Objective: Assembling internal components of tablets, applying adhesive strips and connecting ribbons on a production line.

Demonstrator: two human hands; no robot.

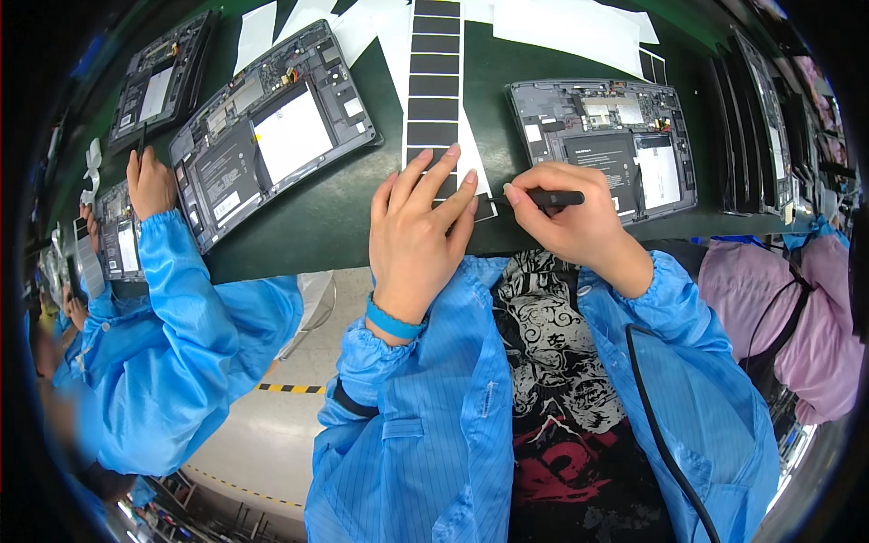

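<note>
Left fingers (436,178) splayed over one strip (434,86), right fingers (546,177) pinching one black tool (558,198)

I wear a finely striped blue coat (407,462) with gathered cuffs (670,276), open over a black T-shirt (575,398) printed white and red, a blue wristband (394,320), and a black cable (651,416) down my right side.

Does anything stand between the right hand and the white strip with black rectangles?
Yes: the left hand lies over the lower part of the white strip, its fingers in the way of the right hand; a flat white sheet also lies between.
</note>
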